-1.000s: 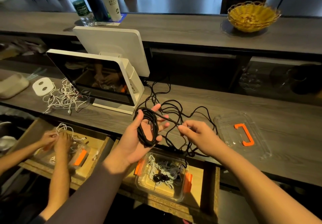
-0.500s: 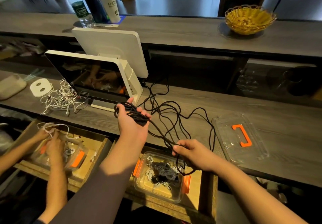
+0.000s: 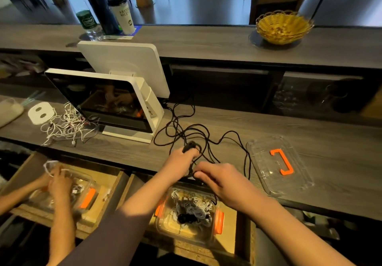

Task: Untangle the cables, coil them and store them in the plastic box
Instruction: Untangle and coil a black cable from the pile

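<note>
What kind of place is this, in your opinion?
Probably the service counter of a cafe or shop. A white till screen stands on the lower counter, a paper cup and a yellow basket sit on the raised ledge, and chairs stand in the room beyond.

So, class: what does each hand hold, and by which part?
Left hand grips the black cable's coiled bundle; right hand pinches its loose strand beside it.

Two-tier grey wood-grain counter in a dim room.

The raised back ledge (image 3: 206,44) carries a wicker basket (image 3: 284,26), a paper cup (image 3: 122,13) and bottles (image 3: 99,7). Beyond it lie dark glossy floor (image 3: 196,3) reflecting daylight and a wooden chair (image 3: 275,3). Wooden drawers (image 3: 244,234) stand open below the front counter (image 3: 310,133).
</note>
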The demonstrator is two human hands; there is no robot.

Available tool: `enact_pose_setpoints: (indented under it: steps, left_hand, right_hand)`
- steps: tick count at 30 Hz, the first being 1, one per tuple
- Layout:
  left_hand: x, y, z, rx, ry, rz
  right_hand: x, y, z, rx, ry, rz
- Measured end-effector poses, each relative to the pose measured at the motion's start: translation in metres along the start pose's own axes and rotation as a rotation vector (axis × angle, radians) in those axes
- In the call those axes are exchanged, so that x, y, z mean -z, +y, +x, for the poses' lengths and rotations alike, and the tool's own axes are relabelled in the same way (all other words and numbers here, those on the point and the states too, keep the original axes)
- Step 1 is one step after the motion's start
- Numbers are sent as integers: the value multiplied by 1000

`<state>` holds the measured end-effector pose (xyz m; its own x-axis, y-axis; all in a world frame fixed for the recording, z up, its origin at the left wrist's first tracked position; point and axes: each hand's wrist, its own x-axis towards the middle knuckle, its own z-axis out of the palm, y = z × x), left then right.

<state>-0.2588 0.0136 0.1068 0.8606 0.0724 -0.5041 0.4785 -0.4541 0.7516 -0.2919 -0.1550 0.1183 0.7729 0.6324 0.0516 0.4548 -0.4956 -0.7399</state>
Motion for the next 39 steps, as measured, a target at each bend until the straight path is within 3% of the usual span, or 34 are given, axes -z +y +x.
enact_pose_setpoints:
  steps: [5, 8, 14, 18, 25, 28, 32, 35, 39]
  left_hand:
    - [4, -11, -18, 181, -398, -209]
    - [-1, -18, -22, 211, -675, -362]
    - [-2, -21, -35, 118, -890, -364]
    - [-4, -23, -44, 83, -882, -310]
    - [-5, -33, -42, 71, -770, -705]
    - [-8, -33, -41, 23, -614, -829]
    - [-8, -27, -39, -23, -296, -768]
    - [-8, -21, -38, -30, -227, -878]
    - [-3, -15, -38, 2, -155, -1073]
  right_hand:
    - [26, 0, 0, -133, 130, 18]
    - [35, 3, 3, -188, 121, 19]
    - [41, 2, 3, -241, 59, 18]
    - [39, 4, -1, -240, 69, 73]
    - [34, 8, -1, -272, 94, 32]
    - [31, 16, 0, -297, 66, 45]
    - [23, 27, 2, -335, 12, 82]
    - [14, 30, 3, -360, 10, 66]
    - [7, 24, 0, -388, 59, 325]
